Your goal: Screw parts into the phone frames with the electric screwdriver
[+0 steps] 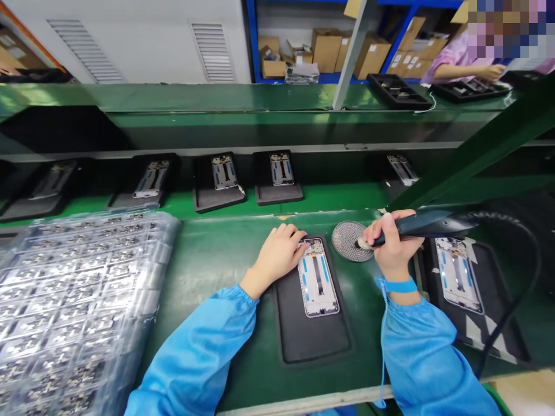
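The right hand is closed round the slim front part of a dark corded tool, thumb along the upper side and fingers wrapped about it, with no gap left in the grip. The tool's long axis runs nearly crosswise, its tip pointing left and slightly down at a round perforated metal disc, its rear end to the right, where a black cable curves down toward the bench edge; whether the tip touches the disc is hard to tell. The left hand lies with bent fingers and thumb at the far left corner of a phone frame; I cannot tell whether it pinches the frame or only steadies it. The frame sits in the far part of a black tray, between the two hands. Its long axis runs away from the person, the far end leaning a little left; that end carries small circuit parts, and blue strips flank a black band lengthwise. Right of the disc, another phone frame lies in a second dark tray, likewise pointing away, its far end slanting left. Stacked clear plastic trays fill the left side. Beyond, more framed trays line a green strip, and a co-worker's hand shows at upper right.
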Motion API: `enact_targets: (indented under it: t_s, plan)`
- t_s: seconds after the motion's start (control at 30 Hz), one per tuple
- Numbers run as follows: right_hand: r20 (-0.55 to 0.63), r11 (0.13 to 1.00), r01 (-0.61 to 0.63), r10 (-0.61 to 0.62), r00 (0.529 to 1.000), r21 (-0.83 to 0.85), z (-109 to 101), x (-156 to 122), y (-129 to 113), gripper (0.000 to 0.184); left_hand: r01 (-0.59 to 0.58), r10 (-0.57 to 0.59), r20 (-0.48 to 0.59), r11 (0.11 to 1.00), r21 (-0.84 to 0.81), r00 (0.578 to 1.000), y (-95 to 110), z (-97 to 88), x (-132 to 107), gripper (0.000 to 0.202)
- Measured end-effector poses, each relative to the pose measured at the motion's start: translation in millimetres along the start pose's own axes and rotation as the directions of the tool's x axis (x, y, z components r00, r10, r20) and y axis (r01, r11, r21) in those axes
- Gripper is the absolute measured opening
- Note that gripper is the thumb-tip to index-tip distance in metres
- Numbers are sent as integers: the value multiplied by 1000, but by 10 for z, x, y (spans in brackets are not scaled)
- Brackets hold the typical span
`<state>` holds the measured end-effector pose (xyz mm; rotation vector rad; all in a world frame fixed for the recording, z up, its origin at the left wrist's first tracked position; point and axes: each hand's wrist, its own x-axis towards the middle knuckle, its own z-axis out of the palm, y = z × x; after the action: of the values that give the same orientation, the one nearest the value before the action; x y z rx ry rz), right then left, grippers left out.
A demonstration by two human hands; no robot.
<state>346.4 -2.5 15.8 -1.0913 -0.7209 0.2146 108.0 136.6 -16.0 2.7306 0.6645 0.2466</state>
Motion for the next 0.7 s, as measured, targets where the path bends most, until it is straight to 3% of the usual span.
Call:
enact_targets:
  t_s: [0.27, 0.43, 0.57, 0.7]
  plan:
    - [50, 999, 8, -6, 999, -35, 24, -9, 16, 54, -33, 35, 19, 993, -116, 999, 83, -101, -530, 42]
    - [79, 999, 33, -30, 996, -42, 97, 1, -153, 51, 104, -123, -49, 952, -287, 991, 142, -130, -832, 42]
    - [108, 989, 78, -92, 990, 125, 383, -180, -428, 44, 238, -267, -11, 876, -420, 964, 230, -89, -829, 41]
    - [278, 975, -19, -44, 960, 221, 740, -472, -503, 37, 321, -351, 20, 829, -458, 936, 319, -72, -743, 41]
